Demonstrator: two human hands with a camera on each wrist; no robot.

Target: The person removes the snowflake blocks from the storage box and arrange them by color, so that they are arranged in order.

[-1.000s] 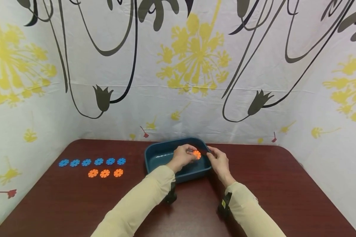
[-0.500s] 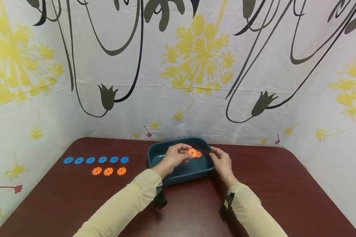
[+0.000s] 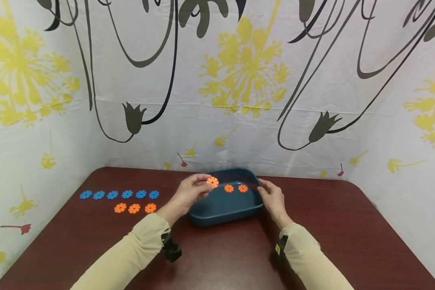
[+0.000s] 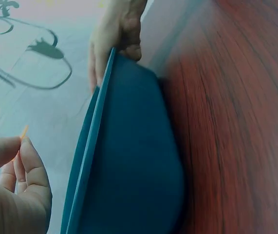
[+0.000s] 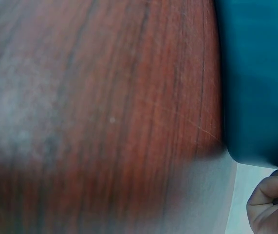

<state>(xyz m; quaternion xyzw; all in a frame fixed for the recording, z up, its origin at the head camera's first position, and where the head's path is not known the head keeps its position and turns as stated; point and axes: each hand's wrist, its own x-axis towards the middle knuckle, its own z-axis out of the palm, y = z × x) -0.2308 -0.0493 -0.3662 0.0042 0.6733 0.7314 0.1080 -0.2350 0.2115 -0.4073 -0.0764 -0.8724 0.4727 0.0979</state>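
Note:
In the head view, my left hand pinches an orange flower-shaped disc between thumb and fingertips, above the left part of a dark teal plastic basin. The left wrist view shows this disc edge-on, a thin orange sliver at the fingertips. Two more orange discs, a left one and a right one, lie side by side in the basin. My right hand grips the basin's right rim; its curled fingers also show beside the basin wall in the right wrist view.
Left of the basin, a row of several blue flower-shaped discs lies on the dark red wooden table. Three orange discs form a shorter row in front of it. A patterned white cloth stands behind the table and along its sides.
My left hand has moved left and up out of the basin with an orange disc, uncovering the two discs inside. My right hand stays on the rim. The head view has shifted slightly.

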